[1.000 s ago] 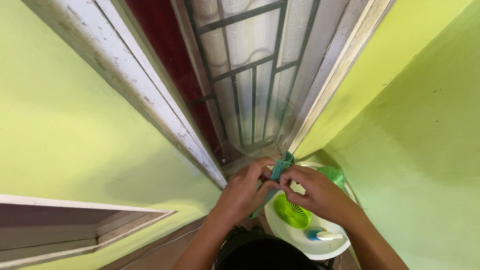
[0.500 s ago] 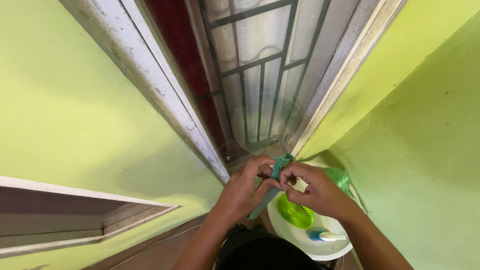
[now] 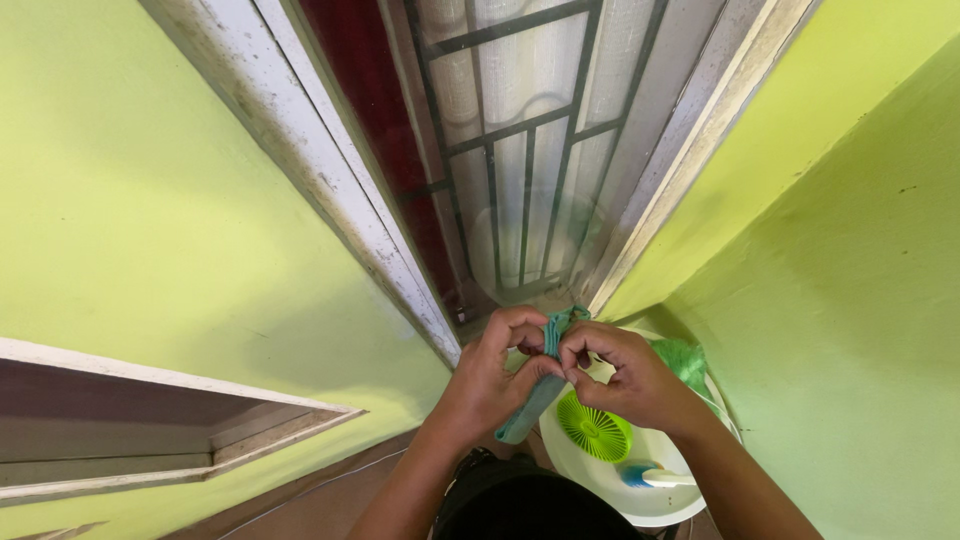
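My left hand (image 3: 492, 378) and my right hand (image 3: 620, 374) meet in front of me, both pinching a twisted teal cloth (image 3: 536, 397). The cloth's top end sticks up between my fingertips and its lower end hangs below my left palm. Beneath my hands sits a white basin (image 3: 665, 505) holding a round green slotted disc (image 3: 594, 431), a crumpled green plastic bag (image 3: 682, 361) and a blue and white brush (image 3: 650, 477).
A barred glass window (image 3: 520, 150) in a worn white frame (image 3: 320, 180) fills the middle. Lime green walls (image 3: 150, 230) close in on both sides. A second window frame (image 3: 150, 440) is at the lower left.
The view has shifted slightly, so the hands sit a little lower and to the right. My fingers have kept working the top of the cloth; both hands still hold it.
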